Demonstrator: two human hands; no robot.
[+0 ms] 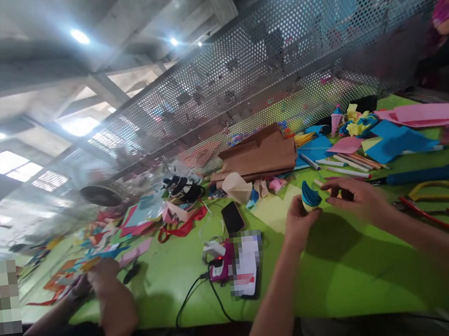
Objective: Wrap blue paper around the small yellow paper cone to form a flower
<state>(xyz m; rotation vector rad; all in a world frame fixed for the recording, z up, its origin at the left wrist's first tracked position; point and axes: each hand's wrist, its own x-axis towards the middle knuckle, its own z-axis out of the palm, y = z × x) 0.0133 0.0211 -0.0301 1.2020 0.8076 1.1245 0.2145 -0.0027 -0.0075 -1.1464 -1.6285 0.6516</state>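
My left hand (300, 219) is closed around a small rolled paper piece, pale yellow below, with a layered blue paper top (311, 195) standing upright. My right hand (356, 197) is raised just to the right of it, fingertips pinched. A small pale sliver (320, 184) shows at those fingertips; its kind is too small to tell. Below and behind the left hand lies a sheet of light yellow paper (271, 211) on the green table (340, 279).
Yellow-handled scissors (439, 191) and red-handled pliers (446, 219) lie right. Markers (347, 172), blue paper (401, 138) and brown paper (255, 154) are behind. Phones (233, 218) and a power strip (222, 264) with cables sit left. A co-worker's hands (99, 277) work at far left.
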